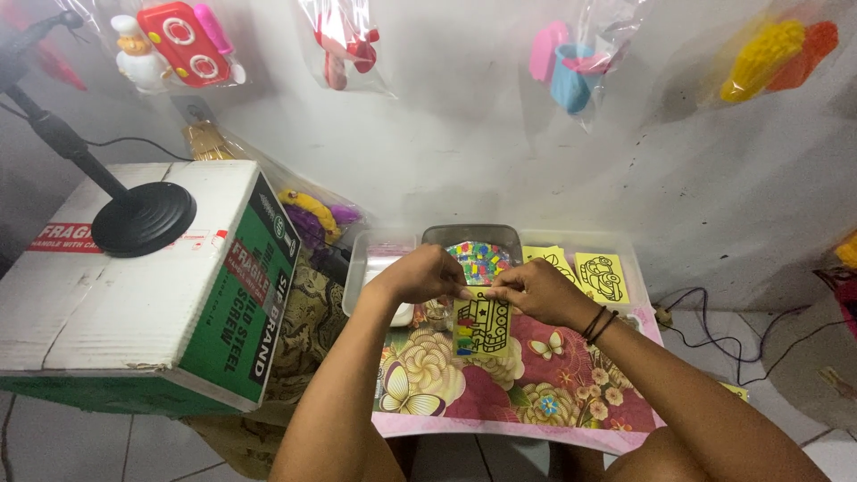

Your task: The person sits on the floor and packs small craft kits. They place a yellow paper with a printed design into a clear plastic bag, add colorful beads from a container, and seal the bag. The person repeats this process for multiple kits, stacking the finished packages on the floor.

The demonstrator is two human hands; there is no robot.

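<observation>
Low floral-clothed table [571, 406] under a grey wall hung with bagged toys; left hand [420, 274] and right hand [534, 290] both pinched shut on top edge of yellow picture card [482, 328], held upright above cloth, close to colourful tray [480, 253] for easy reach.

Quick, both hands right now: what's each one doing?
Left hand: closed, pinching the top edge of the small yellow picture card with black outlines.
Right hand: closed, pinching the same card's top edge.
</observation>
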